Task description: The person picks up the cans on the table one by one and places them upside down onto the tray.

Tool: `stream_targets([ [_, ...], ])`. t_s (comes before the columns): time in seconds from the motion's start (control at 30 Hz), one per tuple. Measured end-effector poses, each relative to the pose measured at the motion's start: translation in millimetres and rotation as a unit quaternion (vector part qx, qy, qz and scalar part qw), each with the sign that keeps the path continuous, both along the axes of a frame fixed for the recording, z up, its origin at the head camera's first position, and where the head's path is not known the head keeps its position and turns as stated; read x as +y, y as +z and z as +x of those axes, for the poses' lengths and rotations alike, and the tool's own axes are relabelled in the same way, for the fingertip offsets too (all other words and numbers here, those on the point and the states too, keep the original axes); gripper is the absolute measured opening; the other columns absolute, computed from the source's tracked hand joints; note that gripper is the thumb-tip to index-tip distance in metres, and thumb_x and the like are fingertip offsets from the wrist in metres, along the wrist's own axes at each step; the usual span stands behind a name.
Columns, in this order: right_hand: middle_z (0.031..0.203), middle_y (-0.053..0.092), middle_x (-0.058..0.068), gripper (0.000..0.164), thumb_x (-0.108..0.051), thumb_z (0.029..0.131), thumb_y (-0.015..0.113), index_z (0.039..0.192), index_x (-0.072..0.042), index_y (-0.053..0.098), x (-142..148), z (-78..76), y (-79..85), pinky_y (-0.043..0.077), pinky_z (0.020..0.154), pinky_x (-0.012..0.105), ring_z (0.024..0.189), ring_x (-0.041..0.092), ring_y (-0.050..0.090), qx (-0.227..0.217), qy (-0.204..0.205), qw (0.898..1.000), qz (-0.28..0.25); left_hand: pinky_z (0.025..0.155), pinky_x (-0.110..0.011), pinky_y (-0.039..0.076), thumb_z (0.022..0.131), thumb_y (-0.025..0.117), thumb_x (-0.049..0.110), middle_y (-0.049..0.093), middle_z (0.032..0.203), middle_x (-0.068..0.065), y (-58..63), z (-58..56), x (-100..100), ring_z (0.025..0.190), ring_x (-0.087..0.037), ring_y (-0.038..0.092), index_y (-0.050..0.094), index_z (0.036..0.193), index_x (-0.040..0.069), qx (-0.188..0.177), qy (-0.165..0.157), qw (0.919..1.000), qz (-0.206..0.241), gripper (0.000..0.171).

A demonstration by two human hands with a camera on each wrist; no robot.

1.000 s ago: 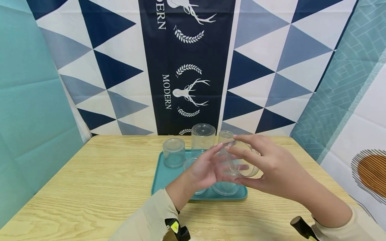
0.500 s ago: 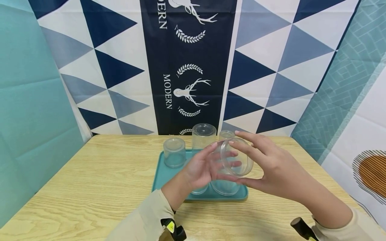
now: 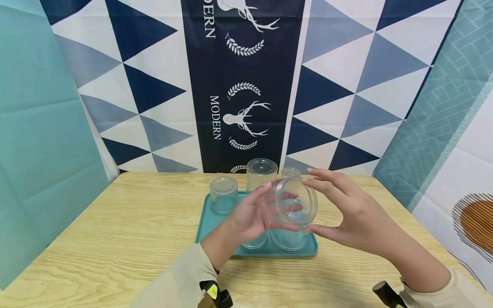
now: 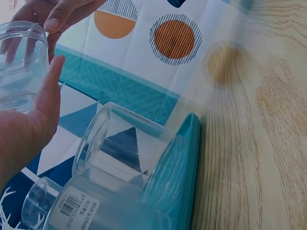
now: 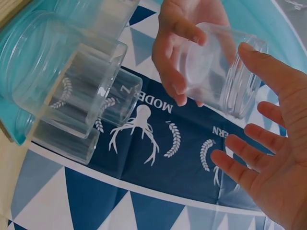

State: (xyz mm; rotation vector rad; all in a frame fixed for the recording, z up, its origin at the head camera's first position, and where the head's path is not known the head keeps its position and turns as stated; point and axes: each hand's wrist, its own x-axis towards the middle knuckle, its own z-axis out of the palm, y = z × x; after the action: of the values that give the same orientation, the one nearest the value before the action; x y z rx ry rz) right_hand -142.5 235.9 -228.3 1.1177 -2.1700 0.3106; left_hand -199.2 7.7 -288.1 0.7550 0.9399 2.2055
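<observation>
A clear, wide-mouthed jar (image 3: 297, 201) is held above the tray, tipped sideways so its open, threaded rim faces my right hand. My left hand (image 3: 246, 218) grips it around the base end, the fingers showing through the clear wall. Fingers spread, my right hand (image 3: 348, 209) is at the rim; in the right wrist view its thumb (image 5: 261, 60) overlaps the threaded edge while the other fingers stand apart from the jar. The left wrist view shows the same jar (image 4: 21, 72) at its left edge, between both hands.
On the wooden table (image 3: 135, 239) lies a teal tray (image 3: 206, 220) with several clear jars standing mouth down, among them a short jar (image 3: 224, 196) and a tall jar (image 3: 262, 169). One carries a white barcode label (image 4: 76, 208). Patterned cloth (image 3: 150, 85) hangs behind.
The jar and my left hand have shifted left, and the jar has turned so its mouth shows more. My right hand's fingers have loosened from the rim and spread.
</observation>
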Motion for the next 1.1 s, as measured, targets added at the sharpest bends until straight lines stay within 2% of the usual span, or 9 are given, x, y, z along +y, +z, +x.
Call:
stream_targets([
  [0.33, 0.136, 0.052, 0.011, 0.074, -0.066, 0.091, 0.047, 0.134, -0.007, 0.056, 2.9, -5.4, -6.0, 0.025, 0.105, 0.009, 0.120, 0.030, 0.052, 0.024, -0.007, 1.000, -0.012, 0.082, -0.054, 0.054, 0.102, 0.040, 0.038, 0.054, 0.126, -0.008, -1.1, -1.0, -10.3, 0.120, -0.031, 0.055, 0.041, 0.144, 0.023, 0.011, 0.011, 0.9998, -0.013, 0.045],
  [0.57, 0.128, 0.057, 0.015, 0.069, -0.059, 0.092, 0.051, 0.127, 0.000, 0.060, 6.6, -12.5, -11.8, 0.028, 0.105, 0.010, 0.116, 0.032, 0.053, 0.025, 0.005, 0.999, -0.048, 0.081, -0.054, 0.055, 0.102, 0.038, 0.037, 0.054, 0.126, -0.008, -1.5, -1.6, -17.3, 0.119, -0.031, 0.055, 0.038, 0.147, 0.019, 0.021, 0.037, 0.9989, -0.020, 0.048],
  [0.8, 0.118, 0.062, 0.014, 0.062, -0.054, 0.094, 0.051, 0.119, 0.001, 0.064, 10.0, -22.0, -19.6, 0.045, 0.082, 0.012, 0.103, 0.028, 0.058, 0.062, -0.006, 0.995, -0.081, 0.082, -0.056, 0.054, 0.101, 0.037, 0.034, 0.055, 0.126, -0.009, -3.4, -0.4, -24.1, 0.121, -0.035, 0.053, 0.046, 0.139, 0.023, 0.003, 0.059, 0.9981, -0.014, 0.041],
  [0.87, 0.117, 0.062, 0.014, 0.062, -0.054, 0.094, 0.050, 0.118, 0.001, 0.064, 11.5, -24.1, -21.3, 0.046, 0.079, 0.013, 0.101, 0.027, 0.058, 0.059, -0.012, 0.994, -0.087, 0.082, -0.057, 0.053, 0.101, 0.037, 0.034, 0.056, 0.125, -0.009, -3.5, 0.2, -26.9, 0.122, -0.035, 0.054, 0.047, 0.137, 0.024, -0.001, 0.066, 0.9977, -0.014, 0.039],
  [1.03, 0.116, 0.063, 0.014, 0.062, -0.054, 0.094, 0.049, 0.118, 0.002, 0.063, 16.3, -28.2, -23.3, 0.046, 0.080, 0.010, 0.098, 0.025, 0.059, 0.041, -0.026, 0.995, -0.092, 0.081, -0.057, 0.054, 0.101, 0.037, 0.033, 0.057, 0.126, -0.009, -2.4, 1.7, -36.1, 0.119, -0.034, 0.056, 0.037, 0.145, 0.020, 0.003, 0.083, 0.9964, -0.016, 0.046],
  [1.1, 0.116, 0.062, 0.013, 0.054, -0.045, 0.091, 0.064, 0.119, 0.002, 0.063, 18.5, -29.7, -23.5, 0.046, 0.080, 0.010, 0.097, 0.024, 0.060, 0.030, -0.034, 0.995, -0.092, 0.081, -0.056, 0.054, 0.101, 0.036, 0.033, 0.057, 0.127, -0.009, -1.7, 2.1, -40.3, 0.118, -0.033, 0.057, 0.030, 0.149, 0.017, 0.010, 0.084, 0.9962, -0.018, 0.052],
])
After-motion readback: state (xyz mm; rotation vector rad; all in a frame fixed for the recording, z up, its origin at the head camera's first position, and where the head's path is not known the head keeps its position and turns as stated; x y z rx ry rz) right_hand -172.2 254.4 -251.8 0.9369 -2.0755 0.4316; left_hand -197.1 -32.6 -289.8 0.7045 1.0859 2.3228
